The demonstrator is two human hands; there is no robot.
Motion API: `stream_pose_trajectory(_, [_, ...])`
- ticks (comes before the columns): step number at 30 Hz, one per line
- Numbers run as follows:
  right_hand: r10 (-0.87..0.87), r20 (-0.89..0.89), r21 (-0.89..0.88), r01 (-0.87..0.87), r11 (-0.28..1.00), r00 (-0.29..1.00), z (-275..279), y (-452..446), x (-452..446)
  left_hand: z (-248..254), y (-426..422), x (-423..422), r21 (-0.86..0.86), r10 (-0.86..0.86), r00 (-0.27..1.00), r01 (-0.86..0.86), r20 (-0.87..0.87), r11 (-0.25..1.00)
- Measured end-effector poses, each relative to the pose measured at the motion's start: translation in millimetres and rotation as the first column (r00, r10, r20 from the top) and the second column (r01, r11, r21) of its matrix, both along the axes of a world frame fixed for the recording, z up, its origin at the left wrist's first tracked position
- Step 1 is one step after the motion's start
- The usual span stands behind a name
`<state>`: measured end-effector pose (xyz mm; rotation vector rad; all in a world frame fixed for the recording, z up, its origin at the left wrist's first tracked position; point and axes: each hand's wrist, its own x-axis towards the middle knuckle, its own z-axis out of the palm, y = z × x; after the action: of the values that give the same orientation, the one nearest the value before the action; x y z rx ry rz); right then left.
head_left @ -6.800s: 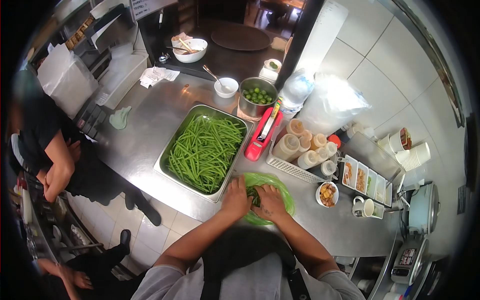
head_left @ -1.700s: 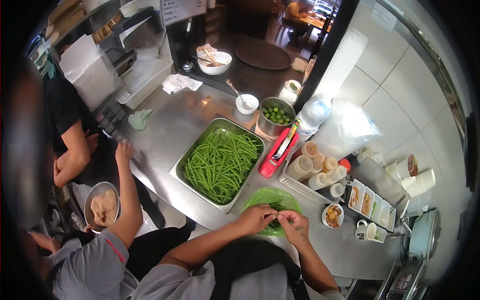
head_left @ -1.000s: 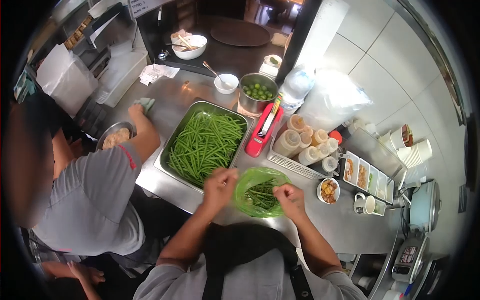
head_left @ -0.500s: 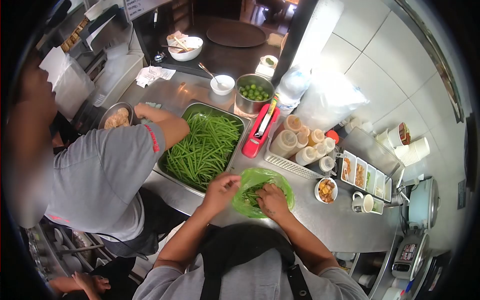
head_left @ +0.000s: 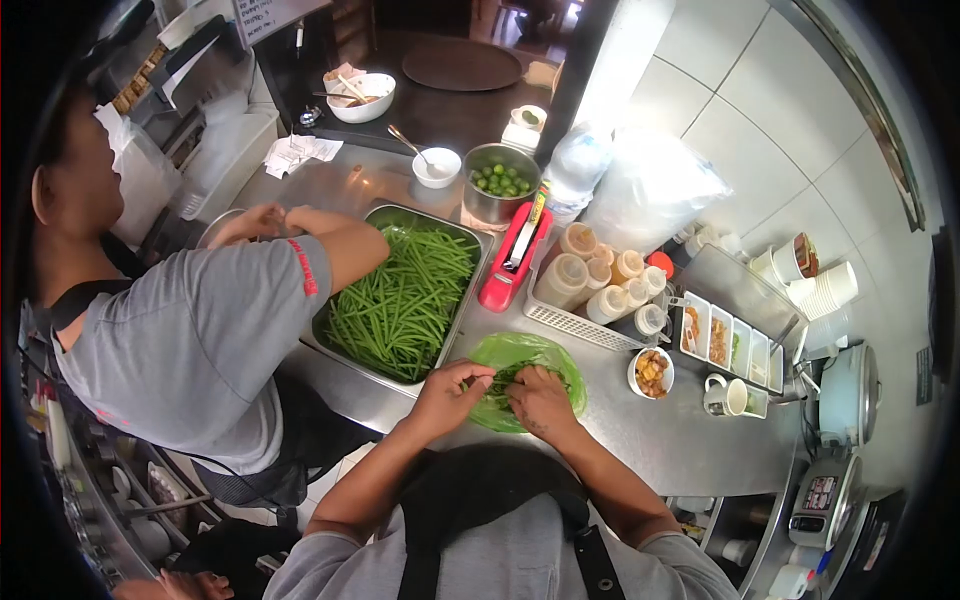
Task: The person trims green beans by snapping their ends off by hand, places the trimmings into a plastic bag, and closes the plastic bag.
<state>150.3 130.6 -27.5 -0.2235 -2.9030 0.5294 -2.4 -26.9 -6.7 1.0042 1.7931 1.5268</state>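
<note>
A light-green plastic bag (head_left: 548, 352) lies spread on the steel counter, with cut green pieces inside that look like green beans. My left hand (head_left: 450, 402) is at the bag's left side, thumb and fingers pinched together; what they hold, if anything, is too small to name. Inside the bag's mouth is my right hand (head_left: 545, 402), its fingers curled down among the green pieces and their tips hidden. Just left of the bag stands a deep steel pan (head_left: 466, 335) heaped with long green beans (head_left: 405, 300).
A co-worker (head_left: 200, 340) stands close on the left, arms reaching past the pan. Behind the bag are a red tape dispenser (head_left: 512, 262), a pot of green limes (head_left: 497, 195) and a basket of squeeze bottles (head_left: 580, 325). A bowl of browned food (head_left: 652, 373) and mug (head_left: 725, 396) stand right.
My left hand has moved slightly right, closer to my right hand, its fingers now pinched over the bag. The co-worker's head has come into clearer view and both their hands are now together.
</note>
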Motion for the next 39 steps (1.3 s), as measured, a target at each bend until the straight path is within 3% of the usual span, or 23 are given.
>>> stream_pose_trajectory(3, [-0.028,-0.029,-0.048,0.027,0.998,0.999,8,-1,-1,3,-2,2,-0.019,-0.025,1.0,0.025,0.009,0.999])
stream_pose_trajectory(6, [-0.17,-0.139,-0.186,0.143,0.972,0.976,29,-1,4,-4,-3,11,-0.055,-0.012,0.995,0.017,0.094,0.998])
stream_pose_trajectory(8, [-0.292,-0.211,-0.344,0.208,0.916,0.933,40,-1,7,-19,3,22,-0.017,0.019,0.988,-0.017,0.15,1.0])
stream_pose_trajectory(12, [-0.286,-0.226,-0.374,0.188,0.908,0.931,54,-3,6,-23,23,36,0.131,-0.033,0.996,0.022,0.083,0.991])
stream_pose_trajectory(14, [-0.362,-0.145,-0.649,0.188,0.737,0.921,64,-9,3,-21,29,40,0.102,-0.131,0.99,0.125,0.053,0.987])
stream_pose_trajectory(16, [-0.346,-0.14,-0.656,0.175,0.734,0.928,66,-8,4,-5,30,37,0.07,-0.166,0.982,0.16,0.088,0.985])
stream_pose_trajectory(20, [-0.343,-0.079,-0.704,0.192,0.684,0.936,80,-6,9,3,30,27,0.089,-0.156,0.967,0.177,-0.204,0.98])
stream_pose_trajectory(26, [-0.249,0.02,-0.427,0.234,0.873,0.968,97,9,22,13,26,14,-0.034,-0.229,0.869,0.239,-0.437,0.97])
stream_pose_trajectory(28, [-0.207,0.029,-0.34,0.204,0.918,0.978,100,13,24,12,27,9,-0.073,-0.254,0.851,0.249,-0.459,0.966])
stream_pose_trajectory(32, [-0.32,0.069,-0.473,0.313,0.824,0.945,101,10,23,9,27,8,-0.148,-0.327,0.802,0.293,-0.5,0.945])
stream_pose_trajectory(35, [-0.152,0.13,-0.369,0.19,0.91,0.98,94,22,27,11,27,6,-0.154,-0.357,0.783,0.325,-0.51,0.933])
stream_pose_trajectory(39, [-0.135,0.205,-0.408,0.21,0.888,0.969,92,20,32,9,26,4,-0.156,-0.339,0.773,0.304,-0.536,0.94])
